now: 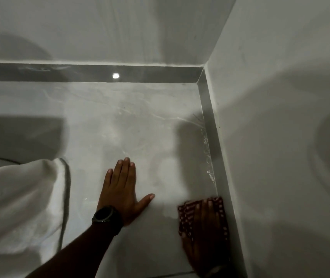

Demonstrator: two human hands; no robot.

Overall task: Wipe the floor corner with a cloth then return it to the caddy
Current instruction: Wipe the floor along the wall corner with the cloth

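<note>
Nearest the camera, the right hand [204, 233] lies flat on the red patterned cloth [188, 215], fingers spread and pressing it to the floor [120, 121] rather than pinching it. The cloth sits hard against the skirting [210, 125] of the right wall [280, 117]. Its shape is blurred, so its long axis cannot be told for sure, though it seems to run along the wall. The hand covers most of it.

Just left of that, the left hand [123, 189] is planted open on the bare floor, palm down, thumb out towards the cloth but apart from it, gripping nothing; a dark watch [103, 214] sits on its wrist. It looks to be bracing the body.

The corner [200, 81] itself lies well ahead of the cloth, straight up the skirting line, so the coming stroke probably runs forward along the wall, and the right hand is the one placed for it. Between cloth and corner, pale specks and a smear [208, 157] line the floor edge; nothing solid blocks the way.

At far left a white draped fabric [19, 197] with a dark cord [66, 197] hangs near the floor, clear of the path. The caddy is not in view.
</note>
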